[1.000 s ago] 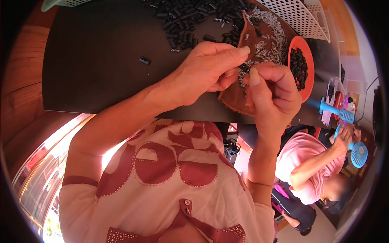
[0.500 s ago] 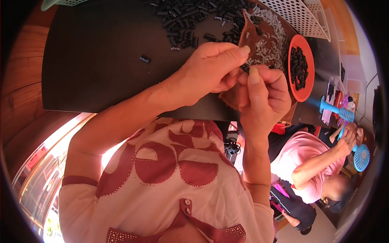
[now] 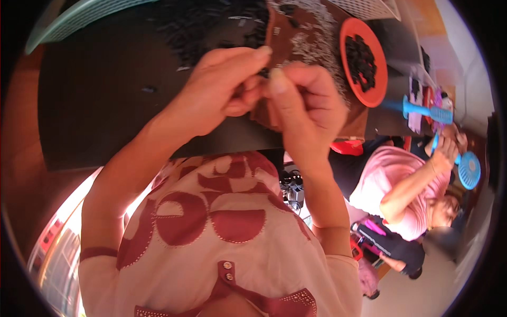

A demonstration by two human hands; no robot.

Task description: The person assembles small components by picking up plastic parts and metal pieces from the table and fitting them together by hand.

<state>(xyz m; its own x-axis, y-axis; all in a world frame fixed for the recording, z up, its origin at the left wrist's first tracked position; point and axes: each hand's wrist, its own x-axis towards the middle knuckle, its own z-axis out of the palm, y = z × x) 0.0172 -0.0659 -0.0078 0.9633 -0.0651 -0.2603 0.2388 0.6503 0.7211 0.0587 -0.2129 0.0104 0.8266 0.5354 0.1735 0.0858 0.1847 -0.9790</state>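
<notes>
Where fingertips meet, pinched item hidden | left hand, right hand closed | brown tray half-covered

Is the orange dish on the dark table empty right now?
No, the orange dish holds a heap of small black pieces, and it sits on the dark table beyond the right hand.

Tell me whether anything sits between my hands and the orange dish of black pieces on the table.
Nothing solid does. The left hand and right hand are pinched together above the brown mat; only its scattered small silvery pieces separate them from the orange dish.
</notes>
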